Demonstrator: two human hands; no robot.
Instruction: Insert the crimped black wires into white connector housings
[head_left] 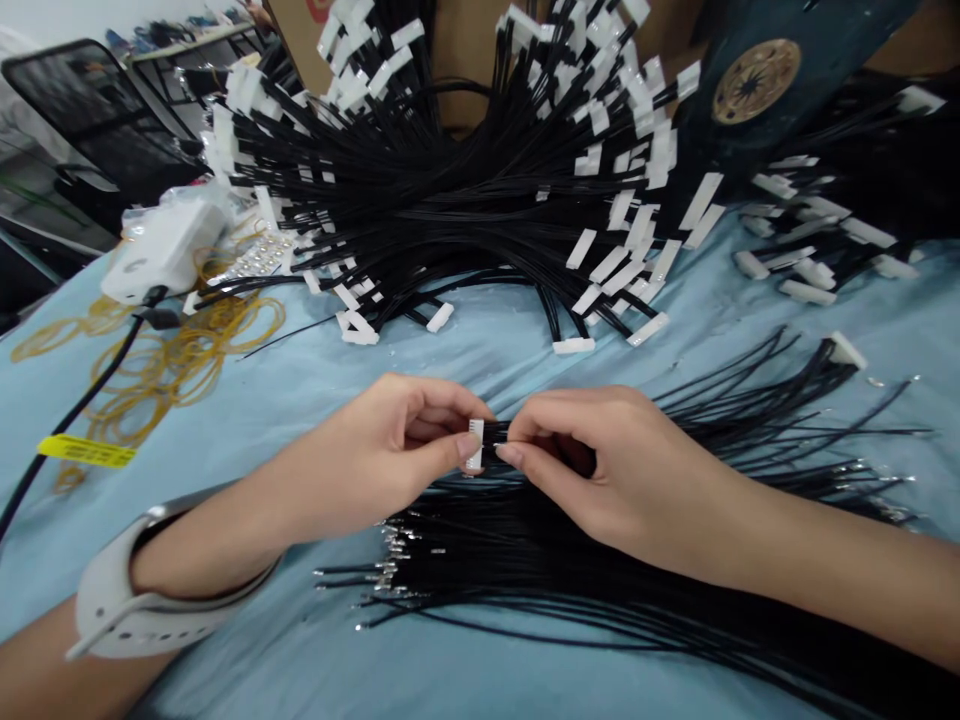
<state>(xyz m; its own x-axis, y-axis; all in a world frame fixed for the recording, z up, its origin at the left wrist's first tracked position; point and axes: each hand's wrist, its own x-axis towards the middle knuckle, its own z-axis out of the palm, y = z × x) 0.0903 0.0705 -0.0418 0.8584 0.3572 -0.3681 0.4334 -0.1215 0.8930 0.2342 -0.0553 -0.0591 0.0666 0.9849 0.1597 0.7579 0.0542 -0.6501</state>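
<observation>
Between thumb and fingers, my left hand (390, 450) pinches a small white connector housing (475, 446). Black wires (495, 434) run out of the housing's right side toward my other hand. My right hand (600, 455) is closed in a pinch just right of the housing, on a black wire whose metal tip shows at the thumb. Below both hands lies a thick bundle of loose black wires (555, 570), with bare metal terminals (391, 555) at its left end. A further white connector (847, 350) sits on wires to the right.
A big heap of black cables (450, 190) with white connectors lies at the back; another pile (817, 235) is at right. Yellow rubber bands (187, 360), a white power strip (165, 245) and its black cord (71, 420) lie left on the blue cloth (315, 380). A chair (82, 110) stands behind.
</observation>
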